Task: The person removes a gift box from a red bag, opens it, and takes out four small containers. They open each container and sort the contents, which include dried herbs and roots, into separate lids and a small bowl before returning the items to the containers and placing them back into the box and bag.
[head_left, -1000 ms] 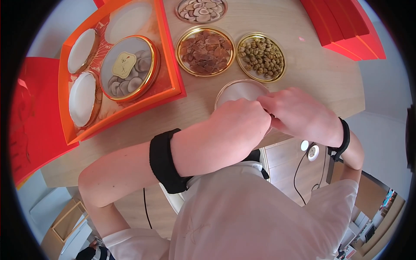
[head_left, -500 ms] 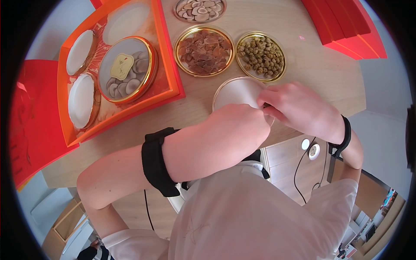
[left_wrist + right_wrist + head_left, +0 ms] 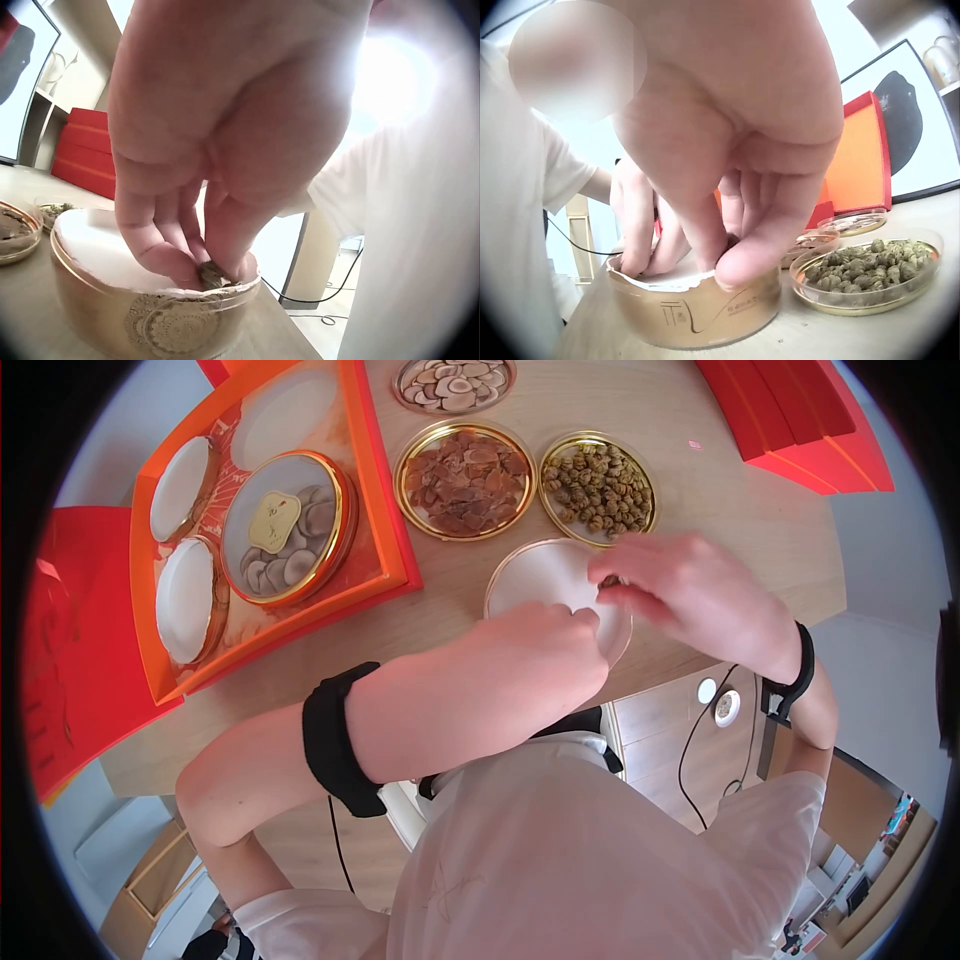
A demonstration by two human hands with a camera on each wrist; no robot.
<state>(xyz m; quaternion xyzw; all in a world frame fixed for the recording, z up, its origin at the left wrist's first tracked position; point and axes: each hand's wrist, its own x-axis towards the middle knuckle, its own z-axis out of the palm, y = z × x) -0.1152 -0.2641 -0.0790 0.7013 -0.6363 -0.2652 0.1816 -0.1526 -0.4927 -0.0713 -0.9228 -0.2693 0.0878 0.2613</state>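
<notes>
A round golden canister with a white paper liner stands before the person. My left hand is over its near side. In the left wrist view, its thumb and finger pinch a small brownish dried piece right at the rim. My right hand reaches over the canister's right side and pinches a small dark dried piece between thumb and forefinger. Behind the canister sits a clear, gold-rimmed dish of curled greenish dried herb balls, nearest to the right hand.
Dishes of reddish-brown dried slices and pale round slices stand farther back. At left, an orange-red gift box holds a lidded round tin and white-lined recesses. Red boxes stand at the back right.
The hands, close together before, have drawn apart, the left hand moving left. More of the canister's white inside shows, and the small piece in the right hand is now visible.
</notes>
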